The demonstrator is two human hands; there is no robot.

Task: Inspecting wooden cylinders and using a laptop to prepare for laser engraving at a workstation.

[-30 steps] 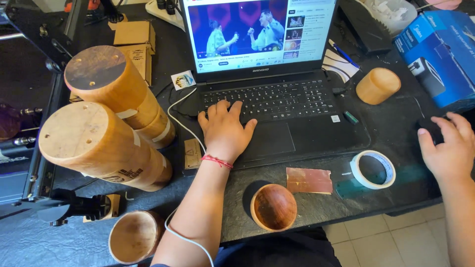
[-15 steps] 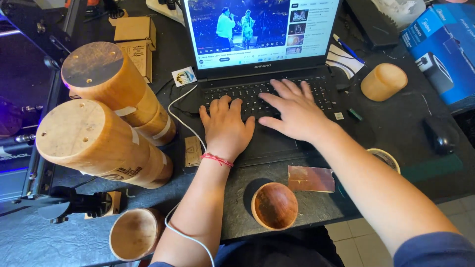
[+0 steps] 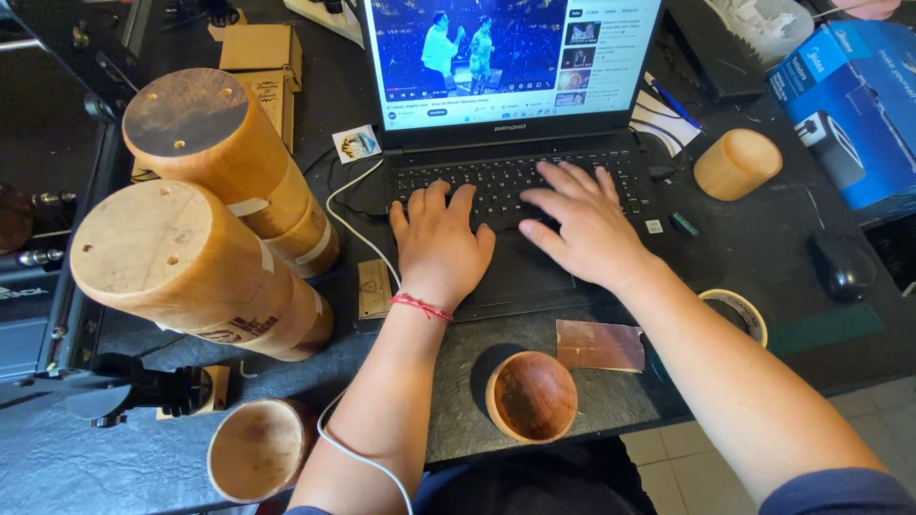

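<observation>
Since half a second back, right hand (image 3: 590,221) has slid a touch further left across the laptop (image 3: 515,172), and a second ago it was way off at the right edge by the mouse (image 3: 843,264), so that trip is finished. Video on the screen has also changed shot.

Now both hands sit on the laptop, centre of the frame. Left hand (image 3: 441,243) lies flat, fingers spread over the lower left keys, palm down by the touchpad, red thread at the wrist. Right hand reaches in from the lower right, fingers fanned over the middle keys. Neither grip is closed on anything; both are open and just resting on the keys.

Progress-wise, I'd say the reaching is done and only the typing or clicking is left. I can't tell whether any key is actually pressed.

Around it: two big wooden cylinders (image 3: 205,238) on their sides at left, a small wooden bowl (image 3: 532,396) bottom centre on the tabletop (image 3: 763,248), a wooden cup (image 3: 256,448) lower left, a tape roll (image 3: 739,310) half hidden behind my right forearm, a blue box (image 3: 844,105) upper right.
</observation>
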